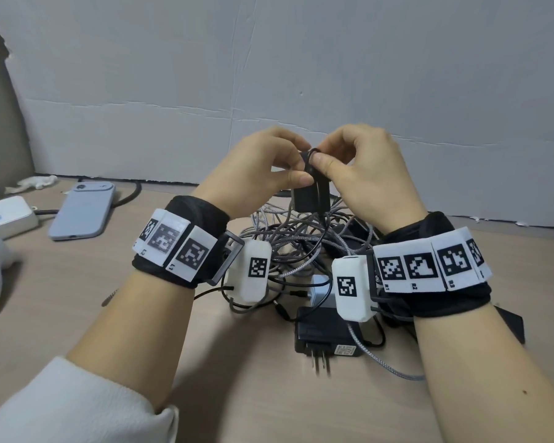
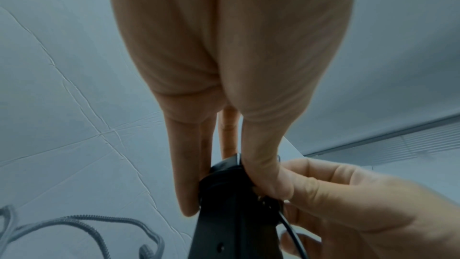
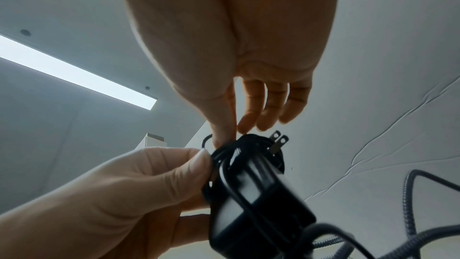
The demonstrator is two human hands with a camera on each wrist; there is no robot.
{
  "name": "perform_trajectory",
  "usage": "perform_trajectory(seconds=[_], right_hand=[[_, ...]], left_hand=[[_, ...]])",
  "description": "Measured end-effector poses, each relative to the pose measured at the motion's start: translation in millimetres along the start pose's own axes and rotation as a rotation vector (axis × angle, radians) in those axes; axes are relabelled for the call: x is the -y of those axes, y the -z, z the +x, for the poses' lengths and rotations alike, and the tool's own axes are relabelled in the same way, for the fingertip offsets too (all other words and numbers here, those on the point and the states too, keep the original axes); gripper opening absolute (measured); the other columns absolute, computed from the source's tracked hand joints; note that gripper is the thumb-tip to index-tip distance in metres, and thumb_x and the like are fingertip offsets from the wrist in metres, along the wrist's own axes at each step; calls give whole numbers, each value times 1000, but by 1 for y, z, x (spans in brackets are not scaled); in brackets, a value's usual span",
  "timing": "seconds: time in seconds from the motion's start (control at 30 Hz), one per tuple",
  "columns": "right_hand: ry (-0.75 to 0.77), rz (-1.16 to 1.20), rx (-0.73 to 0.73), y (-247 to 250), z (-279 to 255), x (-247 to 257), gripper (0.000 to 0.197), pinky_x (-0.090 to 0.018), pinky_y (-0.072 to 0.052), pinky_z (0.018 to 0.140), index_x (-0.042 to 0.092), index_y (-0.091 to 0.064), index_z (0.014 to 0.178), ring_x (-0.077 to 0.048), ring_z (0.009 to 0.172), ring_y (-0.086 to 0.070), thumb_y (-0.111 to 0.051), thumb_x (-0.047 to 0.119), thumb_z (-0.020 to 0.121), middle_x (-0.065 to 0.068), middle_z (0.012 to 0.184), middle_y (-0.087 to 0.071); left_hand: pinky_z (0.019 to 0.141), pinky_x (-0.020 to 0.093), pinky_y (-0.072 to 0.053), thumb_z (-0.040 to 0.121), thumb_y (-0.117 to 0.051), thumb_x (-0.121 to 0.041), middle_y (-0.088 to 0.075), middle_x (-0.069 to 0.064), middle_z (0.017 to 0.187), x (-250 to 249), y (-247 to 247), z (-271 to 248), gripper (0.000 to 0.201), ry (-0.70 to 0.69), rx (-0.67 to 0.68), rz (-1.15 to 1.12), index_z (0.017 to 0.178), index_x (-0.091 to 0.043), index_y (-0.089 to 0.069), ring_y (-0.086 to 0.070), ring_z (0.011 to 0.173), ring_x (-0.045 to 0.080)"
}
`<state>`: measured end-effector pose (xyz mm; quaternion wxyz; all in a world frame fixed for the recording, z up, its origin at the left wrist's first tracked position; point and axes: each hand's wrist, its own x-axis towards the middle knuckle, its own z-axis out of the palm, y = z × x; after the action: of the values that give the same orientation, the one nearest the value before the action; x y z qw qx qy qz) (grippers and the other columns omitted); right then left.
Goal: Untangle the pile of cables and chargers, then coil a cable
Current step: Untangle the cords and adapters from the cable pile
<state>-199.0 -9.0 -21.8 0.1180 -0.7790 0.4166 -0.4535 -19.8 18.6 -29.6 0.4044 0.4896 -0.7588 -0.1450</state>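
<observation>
Left hand (image 1: 263,167) fingers clamped on black charger (image 1: 311,193), lifted clear of pile (image 1: 301,241) for slack | right hand (image 1: 362,174) fingers pinching thin black cable (image 3: 231,180) wrapped around it, probably unwinding

charger (image 1: 311,196): matt black plastic
cables (image 1: 288,238): grey braided weave
table (image 1: 77,302): smooth pale wood
wall (image 1: 269,75): creased paper

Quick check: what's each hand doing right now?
Left hand: grips the black charger.
Right hand: pinches the thin black cable wound on it.
</observation>
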Motion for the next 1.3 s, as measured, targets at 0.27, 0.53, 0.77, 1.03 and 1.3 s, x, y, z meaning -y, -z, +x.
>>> perform_trajectory(seconds=[0.27,0.53,0.77,1.03,1.3], right_hand=[[7,1,97,3,-1,5,10,-29,-51,76,25,-75,84,-7,77,-63,-69,19,89,11,77,-68],[-37,-49,187,9,0,9,21,-25,-39,63,18,-76,87,-5,67,-53,-56,10,83,7,68,-62],[-40,49,112,10,0,6,34,-23,-44,71,26,-61,113,-7,75,-55,-59,8,84,7,83,-60],[-49,7,238,7,-3,3,18,-24,-43,62,22,-63,84,-6,63,-54,-79,28,81,7,71,-61],[-77,-77,222,1,-7,5,38,-27,-34,56,20,-55,75,-7,66,-51,-77,51,80,8,68,-58]], left_hand=[[91,34,-56,91,-73,-11,-56,-12,117,-2,-4,1,12,1,19,-13,81,-10,-66,-68,97,11],[89,44,-58,93,-71,-16,-62,-1,121,4,-6,2,26,21,-77,-34,73,-24,-57,-71,93,20],[86,46,-61,95,-68,-23,-72,-2,106,5,-4,2,27,94,-140,-202,87,0,-58,-75,85,19],[85,43,-61,94,-71,-20,-75,18,90,1,-4,0,22,177,-221,-329,95,1,-66,-76,81,25],[79,50,-62,92,-74,-23,-74,18,91,2,-8,3,25,192,-209,-265,95,0,-67,-76,80,29]])
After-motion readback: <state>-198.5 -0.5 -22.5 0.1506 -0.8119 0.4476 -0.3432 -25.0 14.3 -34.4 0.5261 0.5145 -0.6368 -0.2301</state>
